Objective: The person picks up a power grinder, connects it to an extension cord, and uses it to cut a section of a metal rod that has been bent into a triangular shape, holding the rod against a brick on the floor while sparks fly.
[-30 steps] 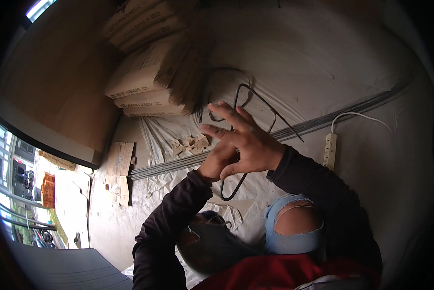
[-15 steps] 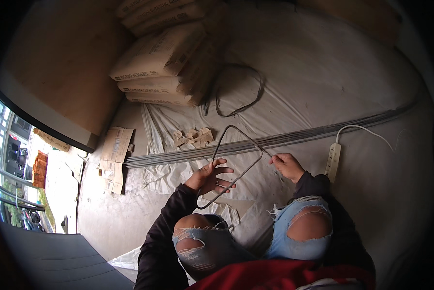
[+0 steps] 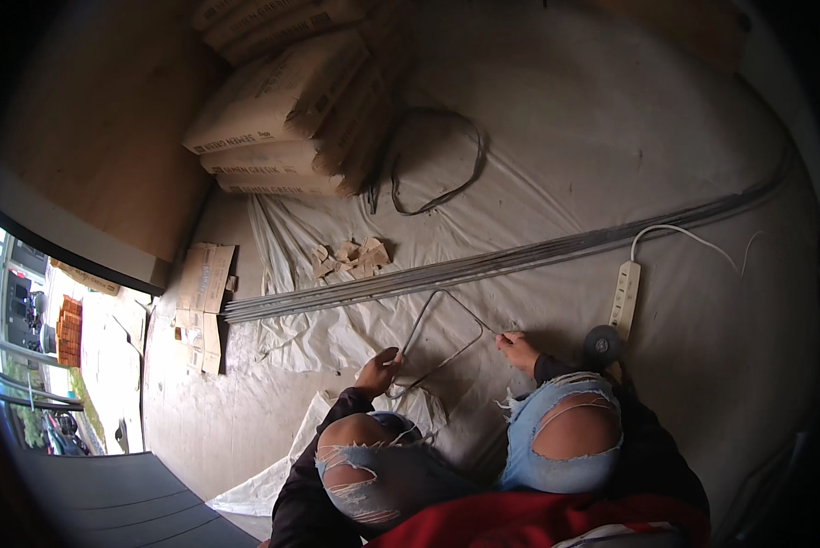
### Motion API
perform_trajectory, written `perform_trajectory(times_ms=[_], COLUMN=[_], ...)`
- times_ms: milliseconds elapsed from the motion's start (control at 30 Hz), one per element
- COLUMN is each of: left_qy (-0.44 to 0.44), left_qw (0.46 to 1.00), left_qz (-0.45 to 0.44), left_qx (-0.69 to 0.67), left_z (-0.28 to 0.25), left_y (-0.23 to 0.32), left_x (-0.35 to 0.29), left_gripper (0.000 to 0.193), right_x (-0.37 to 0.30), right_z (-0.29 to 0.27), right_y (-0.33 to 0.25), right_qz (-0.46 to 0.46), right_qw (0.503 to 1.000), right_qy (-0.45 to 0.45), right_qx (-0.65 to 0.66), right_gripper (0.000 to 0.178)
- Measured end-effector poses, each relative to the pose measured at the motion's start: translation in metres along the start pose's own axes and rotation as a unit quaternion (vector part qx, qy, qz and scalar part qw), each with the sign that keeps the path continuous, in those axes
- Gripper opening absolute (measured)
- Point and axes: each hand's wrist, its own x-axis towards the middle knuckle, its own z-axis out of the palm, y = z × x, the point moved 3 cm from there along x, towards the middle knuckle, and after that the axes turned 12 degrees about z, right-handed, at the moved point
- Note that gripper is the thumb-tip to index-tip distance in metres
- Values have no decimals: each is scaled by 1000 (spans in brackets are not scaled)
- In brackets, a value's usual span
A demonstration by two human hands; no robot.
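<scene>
A thin steel rod bent into a four-sided frame (image 3: 465, 344) is low over the floor in front of my knees. My left hand (image 3: 380, 371) is closed on its left side, near the lower corner. The fingers of my right hand (image 3: 519, 353) pinch a straight end of the rod that sticks out past the right corner. Just beyond the frame, several long steel bars (image 3: 410, 281) lie in a bundle across the floor. The lower end of the frame comes close to crumpled plastic sheeting (image 3: 410, 411).
Paper cement sacks (image 3: 278, 96) are stacked at the far left, beside a loop of dark strip (image 3: 428, 212). Torn brown paper (image 3: 360, 258) and flattened cardboard (image 3: 205, 297) lie nearer. On the right are a power strip (image 3: 625, 300) with a white cable and a round dark disc (image 3: 602, 345).
Both hands have lowered the bent rod toward the floor and nearer to me. My left hand's spread fingers have closed on it. The dark disc by my right knee has come into view.
</scene>
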Motion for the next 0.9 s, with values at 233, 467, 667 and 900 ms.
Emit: perform_trajectory(times_ms=[233, 467, 667, 900], left_qy=[54, 152, 300, 284], left_qw=[998, 932, 938, 931], left_qz=[13, -23, -105, -226], left_qx=[-10, -329, -135, -41], left_z=[-28, -51, -37, -36], left_y=[118, 170, 242, 274], left_x=[-69, -162, -184, -236], left_gripper=[37, 24, 27, 33], right_x=[17, 14, 22, 28], right_z=[-6, -24, -23, -21], right_y=[32, 15, 13, 22], right_qz=[-183, -220, -250, -261], right_qw=[968, 944, 946, 951], right_qy=[132, 133, 96, 56], right_qx=[-106, -209, -183, -156], right_gripper=[26, 16, 20, 22])
